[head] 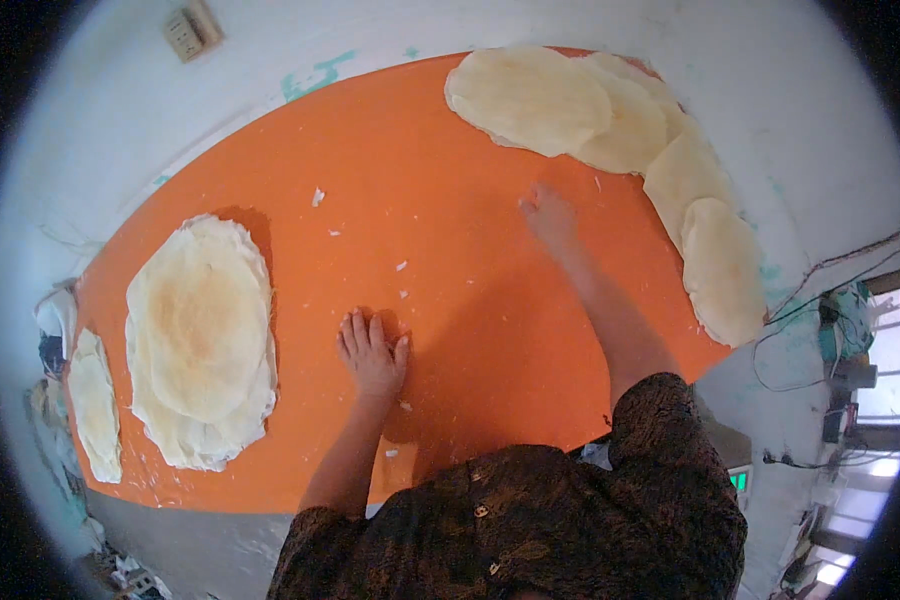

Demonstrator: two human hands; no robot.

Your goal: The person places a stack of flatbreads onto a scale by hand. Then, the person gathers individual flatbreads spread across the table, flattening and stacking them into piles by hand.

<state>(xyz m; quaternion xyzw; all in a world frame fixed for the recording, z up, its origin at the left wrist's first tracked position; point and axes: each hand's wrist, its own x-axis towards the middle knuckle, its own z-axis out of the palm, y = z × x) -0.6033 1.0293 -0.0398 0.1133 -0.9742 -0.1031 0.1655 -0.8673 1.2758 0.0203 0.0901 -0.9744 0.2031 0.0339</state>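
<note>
My left hand (375, 358) rests palm down on the orange tabletop (435, 180), its fingers spread a little and holding nothing. Farther out and to the right, my right hand (550, 214) is blurred, with its fingers curled in; I see nothing in it. Just beyond that hand lies a row of overlapping thin, pale flatbreads (529, 97), running along the far right edge and down to a last flatbread (724, 274). To the left of my left hand sits a stack of flatbreads (206, 322) with ragged edges, the top one browned in its middle.
Another pile of flatbread (95, 409) lies at the table's left end. White scraps (318, 197) are scattered over the tabletop. A white wall (802, 172) borders the far and right sides, with a wall socket (192, 31) at upper left and loose cables (832, 266) at right.
</note>
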